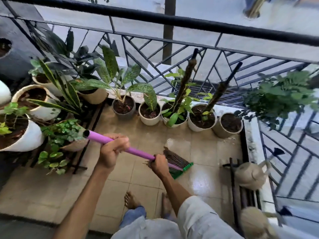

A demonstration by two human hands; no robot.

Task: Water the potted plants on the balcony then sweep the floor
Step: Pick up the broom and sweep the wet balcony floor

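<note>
A broom with a purple handle (138,151), a green collar and brown bristles (174,157) slants across the middle of the balcony. My left hand (113,150) grips the handle near its upper end. Lower down, just above the bristles, my right hand (159,163) grips it too. The bristles touch the beige tiled floor (138,180), which shines wet to the right. Several potted plants (201,116) stand in a row along the railing and on a rack at the left (25,133).
A beige watering can (250,175) sits on a dark low rack at the right. A black metal railing (172,21) closes the far and right sides. My bare feet (131,200) stand on the tiles near the bottom. A hanging green plant (279,97) leans in at right.
</note>
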